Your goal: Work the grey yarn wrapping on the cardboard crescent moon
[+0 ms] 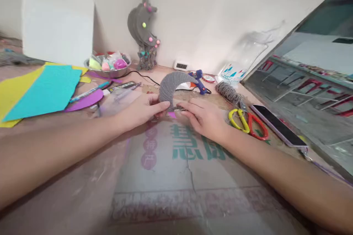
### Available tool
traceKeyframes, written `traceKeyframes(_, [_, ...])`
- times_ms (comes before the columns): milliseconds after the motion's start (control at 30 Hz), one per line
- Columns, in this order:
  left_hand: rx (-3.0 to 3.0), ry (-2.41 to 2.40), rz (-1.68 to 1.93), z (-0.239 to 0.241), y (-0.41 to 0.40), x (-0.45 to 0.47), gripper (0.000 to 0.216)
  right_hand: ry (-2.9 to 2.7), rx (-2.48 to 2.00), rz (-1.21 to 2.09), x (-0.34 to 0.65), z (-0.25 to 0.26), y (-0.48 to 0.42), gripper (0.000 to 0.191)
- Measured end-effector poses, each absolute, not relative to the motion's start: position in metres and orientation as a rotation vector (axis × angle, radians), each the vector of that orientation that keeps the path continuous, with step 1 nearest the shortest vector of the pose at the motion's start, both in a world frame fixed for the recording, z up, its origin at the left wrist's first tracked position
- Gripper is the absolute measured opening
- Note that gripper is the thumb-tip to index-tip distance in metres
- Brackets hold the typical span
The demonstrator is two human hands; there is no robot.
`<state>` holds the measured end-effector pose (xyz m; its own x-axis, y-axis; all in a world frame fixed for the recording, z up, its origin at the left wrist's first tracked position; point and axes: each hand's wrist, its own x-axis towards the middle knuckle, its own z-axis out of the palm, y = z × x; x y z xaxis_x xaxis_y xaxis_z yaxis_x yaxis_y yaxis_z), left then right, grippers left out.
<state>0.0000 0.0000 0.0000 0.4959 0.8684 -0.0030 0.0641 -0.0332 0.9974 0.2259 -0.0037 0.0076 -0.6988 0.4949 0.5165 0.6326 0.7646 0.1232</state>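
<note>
A crescent moon shape (168, 83) wrapped in grey yarn stands upright over the middle of the work surface. My left hand (143, 109) is closed on its lower left side, with the thumb across the front. My right hand (205, 117) is beside its lower end, thumb and fingers pinched together. What lies in that pinch is too small to make out. A bit of purple (172, 115) shows just below the crescent, between both hands. Beneath lies a printed cardboard sheet (165, 176).
To the right are scissors (249, 123), a grey yarn bundle (228, 93) and a phone (278, 125). Behind stand a blue glue gun (200, 82), a small clock (181, 66) and a decorated moon hanging (142, 25). Coloured sheets (46, 90) and a metal bowl (109, 71) are left.
</note>
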Motion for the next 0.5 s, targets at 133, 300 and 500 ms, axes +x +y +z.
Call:
traceKeyframes(133, [1.476, 0.867, 0.798, -0.0002, 0.0008, 0.0, 0.03, -2.516, -0.853, -0.389, 0.2276, 0.0078, -0.0055, 0.029])
traceKeyframes(300, [1.469, 0.883, 0.795, 0.0012, 0.0008, 0.0008, 0.03, -2.532, -0.83, -0.415, 0.2276, 0.0098, -0.0047, 0.029])
traceKeyframes(500, [1.502, 0.889, 0.777, 0.0029, 0.0011, 0.0012, 0.031, -2.521, -0.817, -0.428, 0.2287, 0.0099, -0.0047, 0.028])
